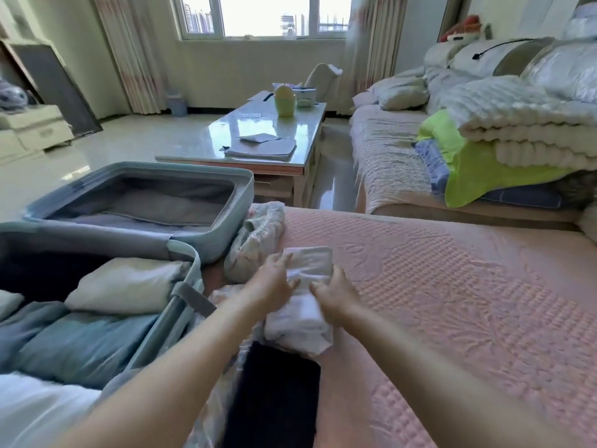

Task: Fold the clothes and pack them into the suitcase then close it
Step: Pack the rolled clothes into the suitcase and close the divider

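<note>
White cloth, a half-folded garment (302, 305), lies on the pink bed cover (452, 302) directly under both hands, its long axis running away from the person; the left hand (274, 282) presses flat on its left edge and the right hand (336, 294) has its grip closed on the right edge, fingers curled over the fabric. The open suitcase (181, 321) sits just left of the garment, so the left hand is the nearer one for the carry across. Its near half already holds folded cream, blue and teal pieces with room left, while the far half (239, 202) shows only grey lining.
</note>
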Action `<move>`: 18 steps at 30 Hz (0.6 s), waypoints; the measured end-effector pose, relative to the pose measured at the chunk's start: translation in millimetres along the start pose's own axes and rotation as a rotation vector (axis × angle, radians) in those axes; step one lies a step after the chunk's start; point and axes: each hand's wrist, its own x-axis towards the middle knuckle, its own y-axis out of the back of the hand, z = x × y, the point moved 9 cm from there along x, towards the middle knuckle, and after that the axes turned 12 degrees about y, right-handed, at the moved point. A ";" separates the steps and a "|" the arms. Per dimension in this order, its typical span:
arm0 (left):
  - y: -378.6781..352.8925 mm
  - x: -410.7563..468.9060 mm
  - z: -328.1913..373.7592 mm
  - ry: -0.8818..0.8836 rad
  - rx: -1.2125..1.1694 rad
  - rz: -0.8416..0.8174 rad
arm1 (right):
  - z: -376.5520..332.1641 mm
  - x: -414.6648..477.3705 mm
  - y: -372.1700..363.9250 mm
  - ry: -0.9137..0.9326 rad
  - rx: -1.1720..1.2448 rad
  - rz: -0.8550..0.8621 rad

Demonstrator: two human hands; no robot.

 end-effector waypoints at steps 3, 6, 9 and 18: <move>-31.2 2.1 -7.9 -0.009 0.292 -0.042 | 1.9 -2.8 -2.8 0.086 -0.493 -0.075; -40.6 -3.5 -5.9 -0.005 0.310 -0.113 | -13.7 -10.1 -20.2 0.303 -0.598 -0.184; -29.3 -14.2 -3.0 -0.055 0.401 -0.134 | -12.3 -11.6 -29.8 0.234 -0.714 -0.365; 139.6 -36.2 -24.3 -0.054 0.238 0.143 | -151.9 10.8 -33.1 0.430 -0.903 -0.458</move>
